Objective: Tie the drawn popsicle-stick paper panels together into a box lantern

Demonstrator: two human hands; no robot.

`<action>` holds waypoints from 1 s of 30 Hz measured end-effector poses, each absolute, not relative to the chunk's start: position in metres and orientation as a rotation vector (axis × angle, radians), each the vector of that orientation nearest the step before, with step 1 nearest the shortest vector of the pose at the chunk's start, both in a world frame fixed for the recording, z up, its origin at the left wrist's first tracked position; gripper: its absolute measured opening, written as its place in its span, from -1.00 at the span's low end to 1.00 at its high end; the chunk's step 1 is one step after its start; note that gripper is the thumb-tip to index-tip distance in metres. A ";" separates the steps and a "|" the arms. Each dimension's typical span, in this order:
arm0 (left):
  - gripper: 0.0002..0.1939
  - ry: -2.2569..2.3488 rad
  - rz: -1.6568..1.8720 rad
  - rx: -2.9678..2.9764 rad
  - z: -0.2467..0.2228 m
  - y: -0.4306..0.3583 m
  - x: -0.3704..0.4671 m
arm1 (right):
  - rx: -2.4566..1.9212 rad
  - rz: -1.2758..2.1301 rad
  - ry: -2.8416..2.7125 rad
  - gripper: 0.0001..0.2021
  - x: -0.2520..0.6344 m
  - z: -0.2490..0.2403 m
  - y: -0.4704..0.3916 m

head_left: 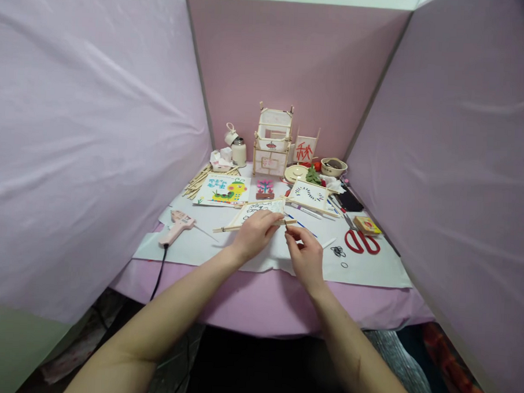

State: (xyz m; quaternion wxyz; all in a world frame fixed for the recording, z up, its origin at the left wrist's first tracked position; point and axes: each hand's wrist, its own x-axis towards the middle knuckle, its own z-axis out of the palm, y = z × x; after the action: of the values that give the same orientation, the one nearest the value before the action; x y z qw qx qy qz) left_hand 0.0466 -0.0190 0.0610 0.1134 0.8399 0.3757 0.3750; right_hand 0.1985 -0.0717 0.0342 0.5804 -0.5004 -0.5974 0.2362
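Soft, even, diffuse lighting; moderately bright, no glare.
Faint shadows only beneath the hands [281,243] on the white worktop [371,271]; pink side panels [73,153] evenly lit, slightly washed out. Strong wide-angle stretching toward the edges, forearms enlarged. Centre reasonably sharp, small distant items soft; dark, murky lower corners.

The left hand [255,235] covers part of the stick frame [256,216], so its near edge is hidden. What the right hand [306,257] pinches is too small to tell. The glue gun [177,226] cord drops behind the table [257,306] edge. Both forearms are cut off by the lower edge. The bowl [333,166] contents are too small to make out.
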 end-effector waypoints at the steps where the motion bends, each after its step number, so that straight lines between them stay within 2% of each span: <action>1: -0.73 1.095 1.101 2.470 0.061 -0.019 0.046 | -1.147 0.688 -1.308 -0.81 0.200 0.031 -0.070; 5: -0.69 1.076 1.074 2.501 0.059 -0.022 0.047 | -1.023 1.146 -0.890 -0.78 0.208 0.024 -0.061; 9: -0.67 1.058 1.125 2.455 0.059 -0.023 0.047 | -0.959 1.345 -0.674 -0.78 0.214 0.028 -0.054; 19: -0.73 1.017 1.188 2.587 0.044 -0.030 0.037 | -0.941 1.467 -0.733 -0.76 0.210 0.026 -0.055; 24: -0.78 0.734 1.310 2.719 0.023 -0.048 0.018 | -0.938 1.491 -0.555 -0.74 0.228 0.013 -0.032; 30: -0.79 0.649 1.211 2.813 0.012 -0.071 -0.008 | -0.957 1.601 -0.570 -0.87 0.238 0.011 -0.020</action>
State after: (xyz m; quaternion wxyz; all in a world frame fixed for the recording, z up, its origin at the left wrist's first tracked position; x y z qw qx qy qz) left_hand -0.0079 -0.0715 0.0118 0.0057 0.8985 0.2073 0.3868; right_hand 0.2384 -0.0196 0.0112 0.5612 -0.4060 -0.2421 0.6794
